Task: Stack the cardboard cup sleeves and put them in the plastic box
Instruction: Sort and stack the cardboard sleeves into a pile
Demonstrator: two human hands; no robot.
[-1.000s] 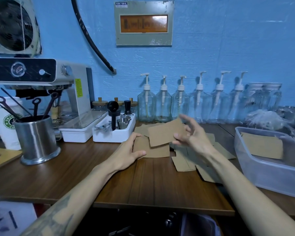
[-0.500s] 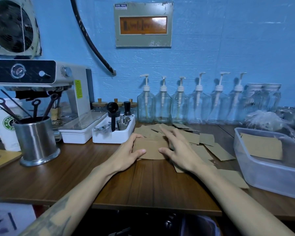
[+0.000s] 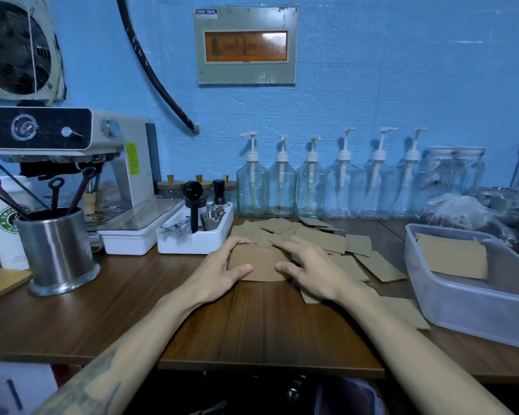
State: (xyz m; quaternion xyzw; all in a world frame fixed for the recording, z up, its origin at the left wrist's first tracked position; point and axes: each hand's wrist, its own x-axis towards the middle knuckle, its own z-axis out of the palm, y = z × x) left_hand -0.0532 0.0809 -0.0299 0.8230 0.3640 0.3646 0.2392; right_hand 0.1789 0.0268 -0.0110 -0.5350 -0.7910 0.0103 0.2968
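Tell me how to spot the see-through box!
Look along the wooden counter to its far right end. The plastic box sits there, past the loose cardboard sleeves. It's the only clear tub, and a stack of sleeves already lies inside.

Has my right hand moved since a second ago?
Yes. The right hand has dropped from above the loose sleeves down and leftward, away from the plastic box, onto the sleeve stack by the left hand.
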